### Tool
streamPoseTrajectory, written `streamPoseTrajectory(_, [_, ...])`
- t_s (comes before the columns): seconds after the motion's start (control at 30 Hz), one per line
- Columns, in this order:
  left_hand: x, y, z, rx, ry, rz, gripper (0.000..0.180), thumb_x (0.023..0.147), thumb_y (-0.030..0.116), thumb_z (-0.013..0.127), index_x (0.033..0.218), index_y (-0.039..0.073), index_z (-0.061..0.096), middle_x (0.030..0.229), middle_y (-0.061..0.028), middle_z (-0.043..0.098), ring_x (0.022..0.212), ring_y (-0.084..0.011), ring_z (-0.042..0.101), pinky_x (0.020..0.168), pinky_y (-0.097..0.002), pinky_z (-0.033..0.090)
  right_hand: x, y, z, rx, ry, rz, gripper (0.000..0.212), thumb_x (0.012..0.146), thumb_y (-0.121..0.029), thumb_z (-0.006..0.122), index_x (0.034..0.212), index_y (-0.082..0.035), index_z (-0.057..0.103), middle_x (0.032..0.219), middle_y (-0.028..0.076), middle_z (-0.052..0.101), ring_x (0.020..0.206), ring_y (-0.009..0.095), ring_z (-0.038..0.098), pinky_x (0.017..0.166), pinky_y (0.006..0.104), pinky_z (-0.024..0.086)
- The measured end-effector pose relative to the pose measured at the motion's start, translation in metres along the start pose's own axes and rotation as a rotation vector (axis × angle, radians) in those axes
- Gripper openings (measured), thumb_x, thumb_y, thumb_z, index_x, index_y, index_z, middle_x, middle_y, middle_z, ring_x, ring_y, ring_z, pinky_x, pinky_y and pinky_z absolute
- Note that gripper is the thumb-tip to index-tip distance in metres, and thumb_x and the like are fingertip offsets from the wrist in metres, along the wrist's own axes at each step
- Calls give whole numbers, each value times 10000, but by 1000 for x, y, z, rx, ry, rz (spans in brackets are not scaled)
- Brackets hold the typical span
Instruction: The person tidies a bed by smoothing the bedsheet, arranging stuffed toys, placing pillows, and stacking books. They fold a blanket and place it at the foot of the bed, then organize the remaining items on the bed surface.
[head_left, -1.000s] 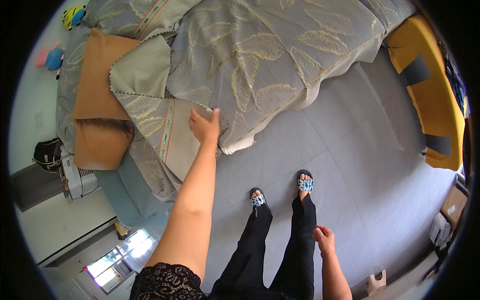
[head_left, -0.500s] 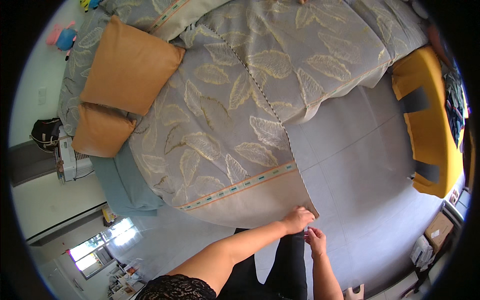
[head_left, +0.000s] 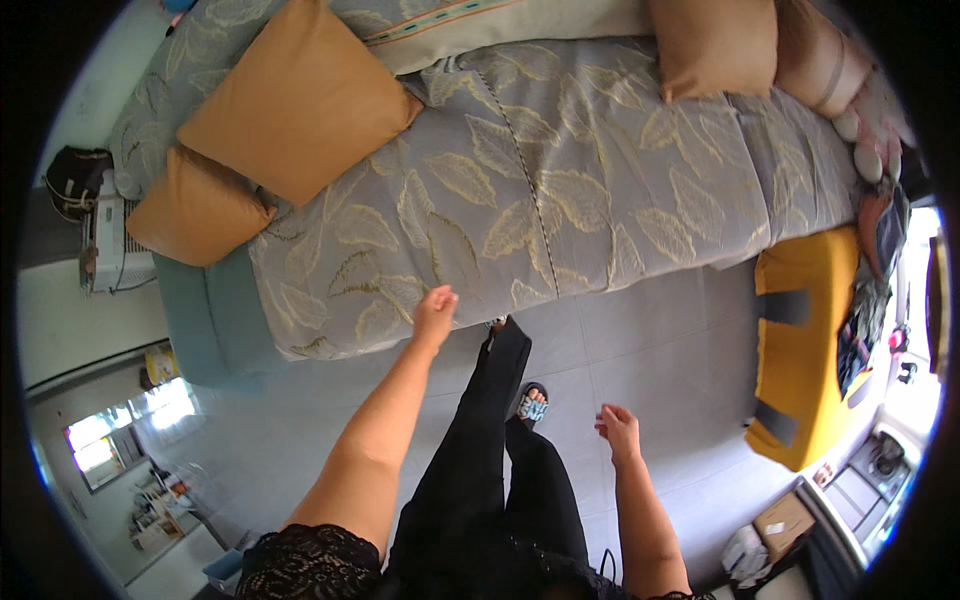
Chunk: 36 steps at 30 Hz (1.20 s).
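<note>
A grey bedspread with a pale leaf pattern (head_left: 560, 190) lies spread over the bed, hanging down its near side. My left hand (head_left: 434, 314) reaches forward with fingers loosely apart, at the hanging edge of the bedspread, holding nothing that I can see. My right hand (head_left: 618, 431) hangs free over the grey floor, fingers loosely curled and empty. Two orange pillows (head_left: 290, 100) (head_left: 195, 212) lie at the left end of the bed. My legs in black trousers (head_left: 500, 430) step toward the bed.
More orange and tan cushions (head_left: 715, 45) lie at the far right of the bed. A yellow piece of furniture (head_left: 800, 350) stands on the right. A teal bed base (head_left: 200, 320) shows at left. A white appliance (head_left: 105, 245) and dark bag (head_left: 75, 180) are further left.
My left hand let go of the bedspread's corner, which now hangs flat over the bed side. My right hand moved away and down. The view turned toward the bed's length.
</note>
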<state>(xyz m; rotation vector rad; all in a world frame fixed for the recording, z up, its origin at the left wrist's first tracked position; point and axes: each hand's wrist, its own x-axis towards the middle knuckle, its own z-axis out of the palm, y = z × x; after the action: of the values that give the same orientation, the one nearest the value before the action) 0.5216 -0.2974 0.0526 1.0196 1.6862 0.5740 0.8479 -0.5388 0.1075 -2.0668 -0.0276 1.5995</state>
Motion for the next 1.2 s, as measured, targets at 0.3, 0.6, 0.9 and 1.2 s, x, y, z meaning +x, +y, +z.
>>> streamPoseTrajectory(0.3, [62,-28,-52,-211,220,-484,516,872,303,606,1291,52,440,1152,-68,560,952,-178,568,749,-328,448,107,-266,159,-232,-169,-418,271,860,-246,622,1007,-19,634,875,38,645,770,134,608,693,258,470])
streamPoseTrajectory(0.6, [191,141,-8,-516,113,-149,553,898,372,576,1320,61,402,1275,-103,491,1094,-216,527,933,-383,413,249,-515,347,-744,-92,-808,491,832,-397,577,1143,-18,590,1032,197,642,945,372,609,840,409,463])
streamPoseTrajectory(0.9, [286,178,46,689,350,516,602,899,328,548,1378,39,325,1420,-199,310,1277,-383,327,1029,-483,305,317,-568,373,-85,-172,-900,372,824,-234,624,1089,27,612,1041,179,644,957,242,605,806,351,460])
streamPoseTrajectory(1.2, [366,203,36,1049,364,520,727,876,562,415,1387,52,325,1476,-170,158,1340,-406,140,1085,-555,136,266,-553,355,-504,163,-1002,244,782,-179,622,979,-38,655,1014,146,634,1017,356,560,856,418,438])
